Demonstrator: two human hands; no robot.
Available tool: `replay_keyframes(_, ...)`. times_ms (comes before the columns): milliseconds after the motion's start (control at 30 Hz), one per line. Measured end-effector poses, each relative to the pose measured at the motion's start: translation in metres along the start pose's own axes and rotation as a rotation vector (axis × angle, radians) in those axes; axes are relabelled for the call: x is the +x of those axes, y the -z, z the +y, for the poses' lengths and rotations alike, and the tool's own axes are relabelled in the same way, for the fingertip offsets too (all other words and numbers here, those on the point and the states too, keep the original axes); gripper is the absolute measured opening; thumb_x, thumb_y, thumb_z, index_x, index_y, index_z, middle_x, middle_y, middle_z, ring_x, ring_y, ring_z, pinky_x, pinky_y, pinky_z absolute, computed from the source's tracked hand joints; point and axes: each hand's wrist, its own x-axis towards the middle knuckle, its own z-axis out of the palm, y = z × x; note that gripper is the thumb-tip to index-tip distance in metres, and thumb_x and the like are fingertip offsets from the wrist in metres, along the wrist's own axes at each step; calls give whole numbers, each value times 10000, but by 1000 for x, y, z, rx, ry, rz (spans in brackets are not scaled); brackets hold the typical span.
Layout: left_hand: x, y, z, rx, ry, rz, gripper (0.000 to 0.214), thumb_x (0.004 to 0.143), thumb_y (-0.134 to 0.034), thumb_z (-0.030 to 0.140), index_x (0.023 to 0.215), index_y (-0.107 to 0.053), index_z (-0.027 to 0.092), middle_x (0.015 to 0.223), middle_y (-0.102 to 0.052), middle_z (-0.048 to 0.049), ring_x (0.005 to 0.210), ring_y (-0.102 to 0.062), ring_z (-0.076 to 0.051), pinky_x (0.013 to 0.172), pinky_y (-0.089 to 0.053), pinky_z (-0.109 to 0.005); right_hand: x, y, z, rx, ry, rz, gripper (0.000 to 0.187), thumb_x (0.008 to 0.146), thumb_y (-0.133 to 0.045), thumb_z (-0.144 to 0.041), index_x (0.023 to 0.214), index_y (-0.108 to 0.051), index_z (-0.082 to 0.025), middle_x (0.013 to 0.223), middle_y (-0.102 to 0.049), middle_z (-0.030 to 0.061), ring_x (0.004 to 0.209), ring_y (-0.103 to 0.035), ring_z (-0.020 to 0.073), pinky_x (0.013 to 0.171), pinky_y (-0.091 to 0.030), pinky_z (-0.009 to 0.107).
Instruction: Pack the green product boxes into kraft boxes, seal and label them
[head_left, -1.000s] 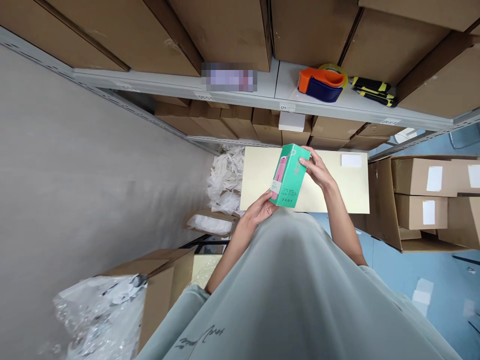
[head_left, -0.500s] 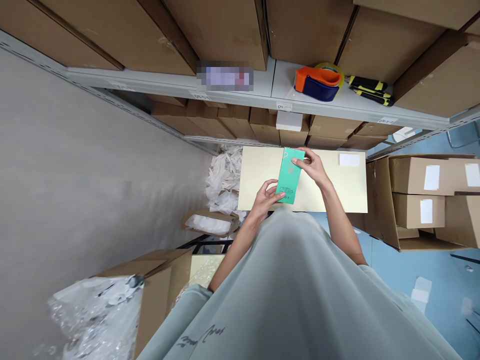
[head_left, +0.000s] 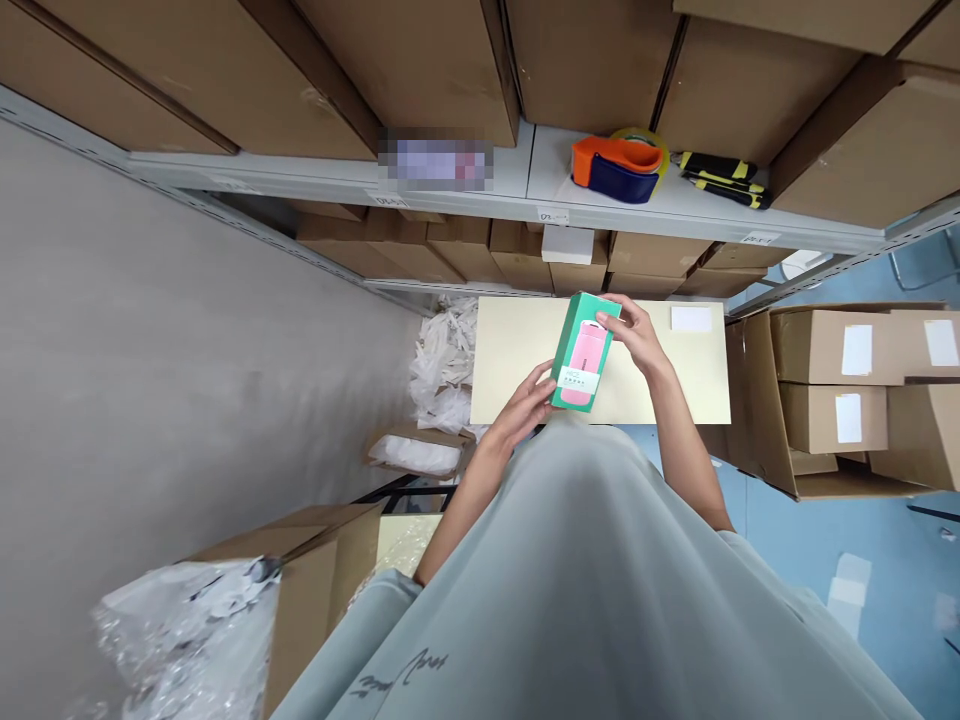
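A green product box with a pink item pictured on its face is held tilted between both hands, above a pale yellow tabletop. My right hand grips its upper right corner, thumb on the front face. Along the lower left edge, the fingers of my left hand are closed against the box's side. A white paper slip lies on the tabletop to the right of my right hand.
Cartons line the shelf ahead, with an orange tape dispenser and box cutters at its edge. To the right, a large open carton holds smaller boxes. Plastic wrap spills from a carton at lower left.
The box has been turned between my hands: a text-printed green face showed before, and the face with the pink picture and a narrow side show now. The view has shifted slightly.
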Motion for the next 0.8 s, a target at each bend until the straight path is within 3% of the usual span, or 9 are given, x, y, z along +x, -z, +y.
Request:
replay_keyframes(100, 9, -8, -5, 160, -59, 107, 956, 736, -1044, 432, 1562, -592, 268, 1192, -845, -81, 1004, -813, -234, 882, -627, -310, 2, 2, 2, -56, 6, 51, 623, 759, -937, -690, 1193, -750, -284, 1209, -784, 47, 914, -756, 211, 821, -685, 360)
replay_keyframes(300, 18, -21, -15, 163, -58, 157, 935, 691, -1055, 466, 1494, -632, 238, 1146, -844, -74, 940, -810, -220, 840, -642, -308, 2, 18, 0, -101, -4, 34, 676, 765, -924, -734, 1234, -753, -277, 1216, -788, 66, 967, -762, 229, 844, -701, 373)
replay_keyframes(467, 16, -27, -17, -16, 2, 26, 739, 777, -967, 577, 1365, -718, 204, 1251, -834, -149, 1184, -805, -343, 948, -690, -430, -3, 36, -5, -9, -5, -25, 694, 839, -856, -771, 1349, -728, -317, 1270, -792, 67, 1171, -750, 268, 943, -701, 404)
replay_keyframes(567, 19, -29, -18, -111, 98, -10, 617, 837, -888, 583, 1291, -745, 191, 1236, -842, -177, 1282, -780, -406, 999, -691, -511, -2, 43, -3, 29, -14, -45, 705, 809, -886, -761, 1331, -724, -316, 1238, -797, 65, 1179, -748, 278, 924, -701, 400)
replay_keyframes(667, 27, -32, -22, -165, 108, 39, 501, 902, -830, 500, 1284, -744, 187, 1244, -844, -167, 1288, -784, -385, 1027, -684, -514, 1, 48, -1, 21, 8, -28, 676, 795, -902, -750, 1277, -734, -307, 1265, -785, 70, 1160, -750, 281, 875, -703, 385)
replay_keyframes(800, 47, -37, -30, -189, 121, 225, 316, 976, -785, 379, 1222, -758, 181, 1133, -861, -130, 1087, -833, -266, 978, -685, -379, 0, 47, -3, -65, 127, 17, 626, 824, -891, -719, 1261, -744, -296, 1365, -741, 98, 1197, -738, 291, 914, -699, 397)
